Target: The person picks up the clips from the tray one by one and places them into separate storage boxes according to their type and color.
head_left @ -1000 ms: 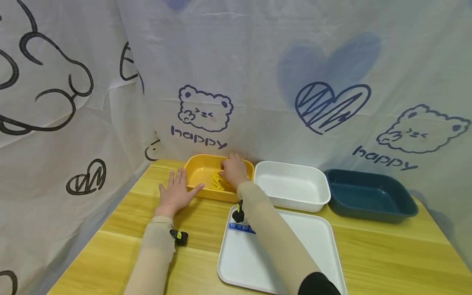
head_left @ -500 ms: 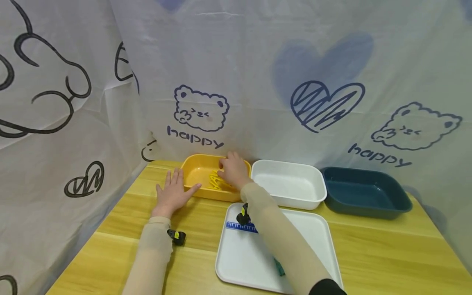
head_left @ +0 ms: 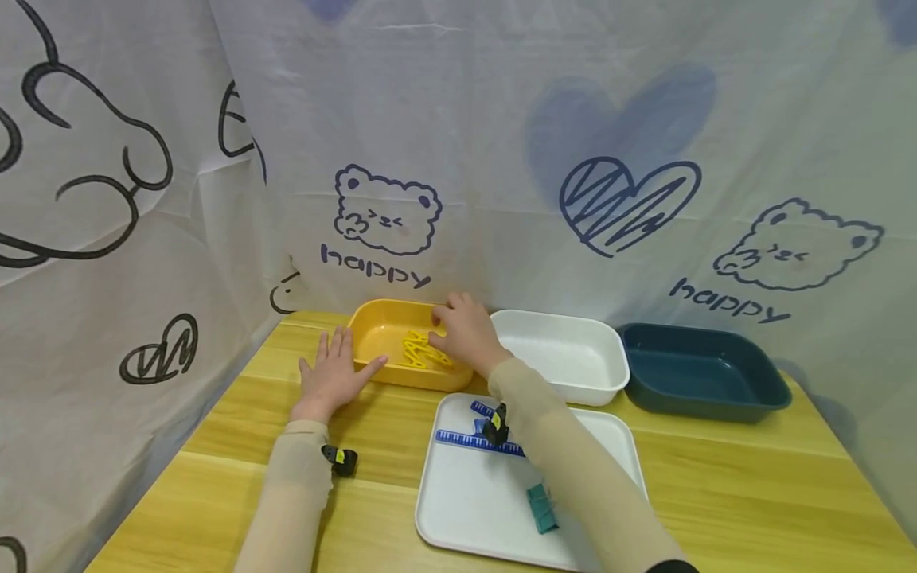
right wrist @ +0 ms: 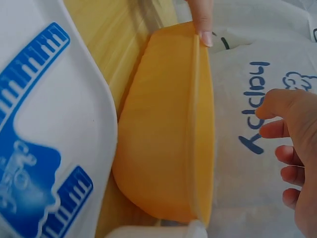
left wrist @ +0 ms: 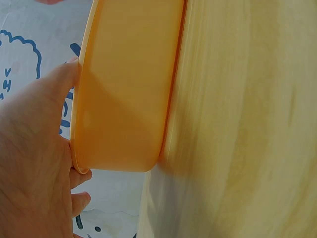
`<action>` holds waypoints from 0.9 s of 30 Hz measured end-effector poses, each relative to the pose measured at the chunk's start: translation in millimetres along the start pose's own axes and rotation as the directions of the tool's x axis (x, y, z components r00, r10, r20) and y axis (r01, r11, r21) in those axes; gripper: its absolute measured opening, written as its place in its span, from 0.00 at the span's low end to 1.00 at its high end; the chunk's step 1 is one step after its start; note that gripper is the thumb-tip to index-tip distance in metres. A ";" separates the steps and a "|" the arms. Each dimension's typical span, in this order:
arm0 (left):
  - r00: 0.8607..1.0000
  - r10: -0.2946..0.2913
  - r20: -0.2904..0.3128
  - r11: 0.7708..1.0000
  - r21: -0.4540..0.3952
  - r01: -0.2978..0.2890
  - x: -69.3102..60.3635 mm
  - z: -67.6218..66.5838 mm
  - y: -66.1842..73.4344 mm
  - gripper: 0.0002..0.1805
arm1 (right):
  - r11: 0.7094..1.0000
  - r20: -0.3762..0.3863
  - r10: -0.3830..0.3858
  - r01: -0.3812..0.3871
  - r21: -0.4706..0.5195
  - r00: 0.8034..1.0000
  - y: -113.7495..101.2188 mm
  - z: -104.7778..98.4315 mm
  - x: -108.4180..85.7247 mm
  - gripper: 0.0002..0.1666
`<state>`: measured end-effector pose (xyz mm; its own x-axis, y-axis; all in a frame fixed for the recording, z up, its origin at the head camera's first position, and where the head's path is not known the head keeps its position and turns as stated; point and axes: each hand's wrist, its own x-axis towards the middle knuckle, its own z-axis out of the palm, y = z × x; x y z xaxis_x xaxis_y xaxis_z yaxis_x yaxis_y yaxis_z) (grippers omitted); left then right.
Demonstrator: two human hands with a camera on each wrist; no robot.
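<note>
My left hand (head_left: 329, 382), fingers spread, rests against the near-left rim of the yellow bin (head_left: 368, 344); in the left wrist view its thumb (left wrist: 67, 79) touches that rim. Above the bin's right side hovers my right hand (head_left: 469, 333). Its loosely bent fingers (right wrist: 275, 130) hold nothing in the right wrist view. Inside the bin, just left of that hand, lie yellow zigzag plastic pieces (head_left: 423, 352) that look like clothes pegs. A blue ruler-like piece (head_left: 458, 440) with white marks lies on the white tray (head_left: 469, 509), partly hidden by the right wrist camera.
A teal binder clip (head_left: 542, 509) lies on the tray beside my right forearm. Right of the yellow bin stand a white bin (head_left: 566, 354) and a dark teal bin (head_left: 705, 374). A printed curtain (head_left: 494, 159) hangs right behind the bins.
My right hand has drawn slightly up and right from the yellow pieces, showing more of them. The forearm's shift uncovers the binder clip and more blue ruler. My left hand stays at the rim.
</note>
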<state>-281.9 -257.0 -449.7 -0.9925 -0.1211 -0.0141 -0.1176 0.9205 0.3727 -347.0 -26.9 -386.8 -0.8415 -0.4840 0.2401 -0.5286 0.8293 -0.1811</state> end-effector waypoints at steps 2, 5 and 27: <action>1.000 0.002 0.000 1.000 -0.002 -0.002 0.3 -0.3 -0.5 0.60 | 1.000 -0.004 0.002 -0.002 0.022 1.000 1.1 -5.0 -4.3 0.14; 1.000 0.006 -0.001 1.000 -0.001 -0.006 0.9 0.5 -0.8 0.60 | 0.999 -0.012 -0.010 0.010 0.033 1.000 4.5 -12.1 -11.9 0.14; 1.000 0.019 0.000 1.000 -0.004 -0.019 0.8 1.3 -1.7 0.60 | 0.999 -0.035 -0.023 0.024 0.037 0.999 38.7 -45.0 -75.4 0.13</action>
<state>-282.5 -258.1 -451.5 -0.9946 -0.1032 -0.0074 -0.0984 0.9213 0.3762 -299.1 54.2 -369.0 -0.8247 -0.4927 0.2777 -0.5526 0.8065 -0.2101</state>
